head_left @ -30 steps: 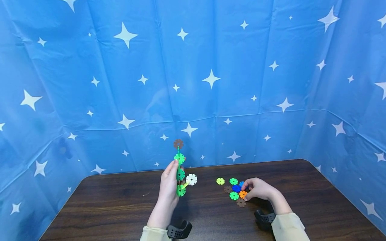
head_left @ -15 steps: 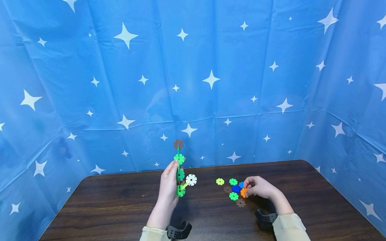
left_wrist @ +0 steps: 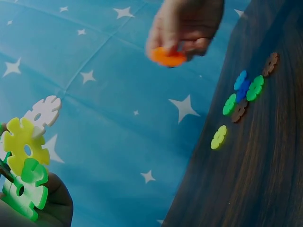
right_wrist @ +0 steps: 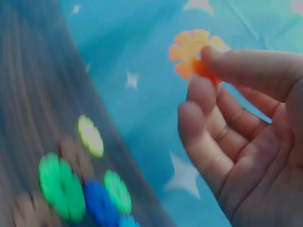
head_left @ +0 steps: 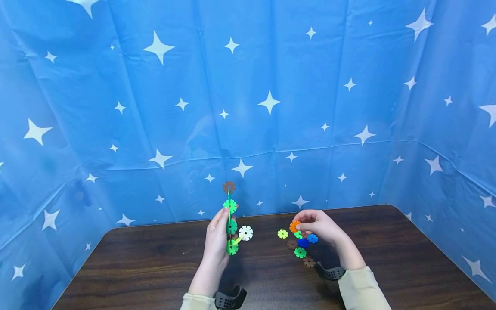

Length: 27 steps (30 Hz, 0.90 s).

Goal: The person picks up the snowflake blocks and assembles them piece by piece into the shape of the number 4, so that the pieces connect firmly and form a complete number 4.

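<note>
My left hand (head_left: 216, 237) grips an upright chain of interlocking notched discs, with a brown disc (head_left: 229, 186) at the top and green discs (head_left: 230, 206) below it. Off the chain's lower part, a yellow disc (left_wrist: 23, 144) juts sideways and carries a white disc (head_left: 246, 233). Thumb and fingers of my right hand (head_left: 321, 226) pinch an orange notched disc (right_wrist: 191, 52), which is raised above the loose discs on the table. In the left wrist view the palm is mostly hidden behind the green disc (left_wrist: 26, 191).
Loose discs lie on the dark wooden table (head_left: 155, 267): yellow (head_left: 283, 234), dark blue (head_left: 303, 243), light blue (head_left: 312, 238), green (head_left: 300, 252) and brown (head_left: 309, 261) among them. A blue star-patterned curtain (head_left: 248, 129) stands behind the table.
My right hand has taken hold of the orange disc, lifted it off the pile and moved it left. The left hand and its chain have stayed nearly still.
</note>
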Each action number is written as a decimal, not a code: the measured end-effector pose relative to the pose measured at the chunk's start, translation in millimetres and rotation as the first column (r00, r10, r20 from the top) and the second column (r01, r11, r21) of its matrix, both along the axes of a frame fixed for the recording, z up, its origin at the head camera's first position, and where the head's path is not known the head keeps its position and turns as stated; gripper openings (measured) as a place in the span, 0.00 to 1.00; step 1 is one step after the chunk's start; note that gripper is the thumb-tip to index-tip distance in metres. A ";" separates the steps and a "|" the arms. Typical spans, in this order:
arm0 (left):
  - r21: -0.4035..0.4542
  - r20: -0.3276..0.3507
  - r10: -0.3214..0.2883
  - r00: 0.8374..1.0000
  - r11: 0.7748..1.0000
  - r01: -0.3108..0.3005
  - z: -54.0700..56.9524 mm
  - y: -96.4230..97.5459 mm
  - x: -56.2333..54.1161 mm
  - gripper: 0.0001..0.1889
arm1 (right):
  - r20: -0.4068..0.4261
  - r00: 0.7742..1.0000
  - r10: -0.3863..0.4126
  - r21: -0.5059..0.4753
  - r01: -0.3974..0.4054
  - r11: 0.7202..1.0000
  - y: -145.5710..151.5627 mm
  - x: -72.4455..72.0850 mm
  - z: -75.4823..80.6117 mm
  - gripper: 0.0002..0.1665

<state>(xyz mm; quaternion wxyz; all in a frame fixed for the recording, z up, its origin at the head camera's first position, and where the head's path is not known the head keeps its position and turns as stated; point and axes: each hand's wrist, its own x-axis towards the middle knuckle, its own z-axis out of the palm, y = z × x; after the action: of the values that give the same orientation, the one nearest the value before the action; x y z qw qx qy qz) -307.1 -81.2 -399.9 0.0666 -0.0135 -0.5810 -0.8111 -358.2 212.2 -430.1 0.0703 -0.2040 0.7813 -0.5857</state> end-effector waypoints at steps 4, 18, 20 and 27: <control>-0.005 0.003 -0.005 1.000 1.000 0.005 -0.3 -0.4 -0.2 0.23 | 0.020 1.000 0.016 -0.114 -0.014 0.993 -23.5 0.8 9.9 0.13; -0.042 0.011 0.000 1.000 0.999 0.001 0.8 -0.9 1.3 0.25 | 0.016 0.995 0.095 -0.344 -0.084 0.935 -81.4 13.8 21.8 0.09; -0.046 0.010 0.001 1.000 0.999 -0.001 1.4 -1.1 1.2 0.25 | 0.011 0.995 0.096 -0.348 -0.086 0.933 -85.2 15.4 22.4 0.10; -0.050 0.006 0.010 1.000 0.999 -0.009 -0.3 -0.9 0.2 0.24 | -0.017 0.994 0.110 -0.358 -0.109 0.928 -92.8 18.0 21.0 0.14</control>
<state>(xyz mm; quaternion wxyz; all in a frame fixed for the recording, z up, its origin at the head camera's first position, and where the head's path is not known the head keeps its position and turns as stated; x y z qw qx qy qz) -307.0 -82.1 -400.2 0.0683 -0.0099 -0.6013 -0.7961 -340.1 119.4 -409.1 0.0656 -0.2556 0.6490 -0.7136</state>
